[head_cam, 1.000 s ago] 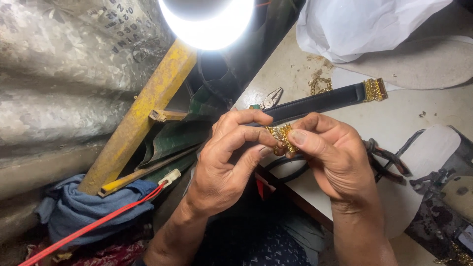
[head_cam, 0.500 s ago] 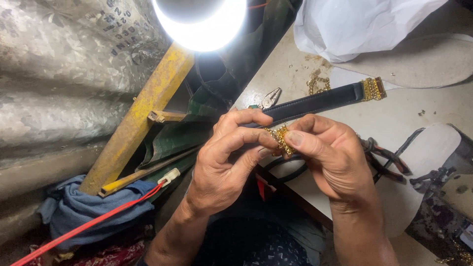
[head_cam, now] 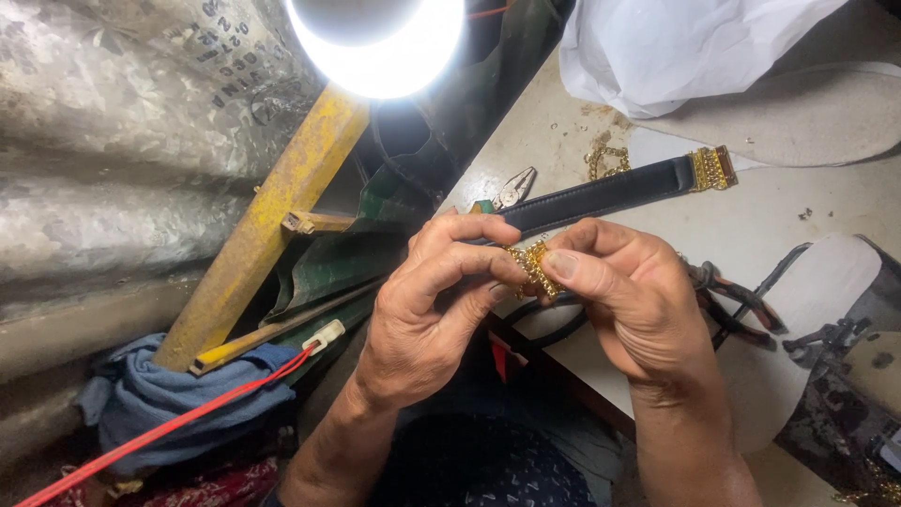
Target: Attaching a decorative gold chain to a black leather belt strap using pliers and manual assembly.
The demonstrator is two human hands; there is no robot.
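Observation:
A black strap (head_cam: 601,195) with a gold chain trim at its far end (head_cam: 710,168) runs from the table toward me. My left hand (head_cam: 427,310) grips its near end with fingers curled over it. My right hand (head_cam: 629,296) pinches a gold chain ornament (head_cam: 533,268) at that same end, thumb pressed on it. Both hands meet at the ornament, above the table's edge.
Pliers (head_cam: 511,191) lie on the white table (head_cam: 770,221) beside loose gold chain (head_cam: 605,158). A white plastic bag (head_cam: 685,42) and a shoe sole (head_cam: 807,113) sit at the back. Another sole with straps (head_cam: 817,310) is at right. A bright lamp (head_cam: 380,38), yellow post (head_cam: 272,207), blue cloth (head_cam: 160,404) at left.
My hands have stayed together on the ornament; the fingers of both have shifted slightly around it. The strap has barely moved.

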